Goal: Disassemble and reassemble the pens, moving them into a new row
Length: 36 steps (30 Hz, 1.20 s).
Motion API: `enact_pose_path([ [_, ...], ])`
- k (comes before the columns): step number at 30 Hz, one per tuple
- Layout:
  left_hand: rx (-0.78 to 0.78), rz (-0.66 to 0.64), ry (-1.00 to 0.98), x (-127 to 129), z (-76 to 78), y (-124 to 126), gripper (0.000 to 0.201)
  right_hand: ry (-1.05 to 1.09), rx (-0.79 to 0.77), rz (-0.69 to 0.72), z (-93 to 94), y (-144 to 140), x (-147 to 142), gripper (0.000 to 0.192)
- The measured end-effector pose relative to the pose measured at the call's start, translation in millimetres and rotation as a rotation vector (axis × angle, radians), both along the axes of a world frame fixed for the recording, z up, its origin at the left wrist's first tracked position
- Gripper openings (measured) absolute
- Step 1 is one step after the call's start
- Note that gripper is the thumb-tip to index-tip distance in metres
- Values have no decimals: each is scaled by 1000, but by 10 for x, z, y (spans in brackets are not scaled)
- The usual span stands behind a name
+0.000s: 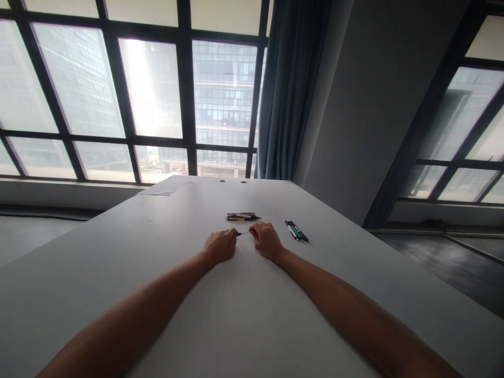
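Both of my arms reach forward over the white table. My left hand [221,245] is closed around a dark pen [239,234], whose tip pokes out to the right between the fingers. Facing it, my right hand [266,240] is closed in a pinch at the end of a thin, pale strip that bridges the small gap to the pen. What that strip is, I cannot make out. Just beyond my hands lies a bunch of pens [241,216], dark ones with a yellow one among them. To the right rests a second group of pens [296,231], black, white and green.
The white table [181,310] stretches away toward the windows. White paper [157,192] lies at its far left edge, and two dark round spots [233,181] mark the far end. A blue curtain [291,94] and a grey pillar [354,121] stand behind on the right.
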<state>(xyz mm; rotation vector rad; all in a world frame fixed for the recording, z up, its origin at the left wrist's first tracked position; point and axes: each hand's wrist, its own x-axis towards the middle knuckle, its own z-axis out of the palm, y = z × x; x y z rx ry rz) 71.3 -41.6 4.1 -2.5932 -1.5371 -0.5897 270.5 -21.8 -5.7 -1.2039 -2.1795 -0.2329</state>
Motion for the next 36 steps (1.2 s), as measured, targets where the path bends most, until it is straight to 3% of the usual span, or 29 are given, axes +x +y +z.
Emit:
enact_pose_path([
  [15,-20,0,7,2,-3,5,32,42,51,-42,-1,-26,-42,12],
  [36,-1,-57,9,-3,1,-1,31,45,67,199,-27,-36,-53,14],
])
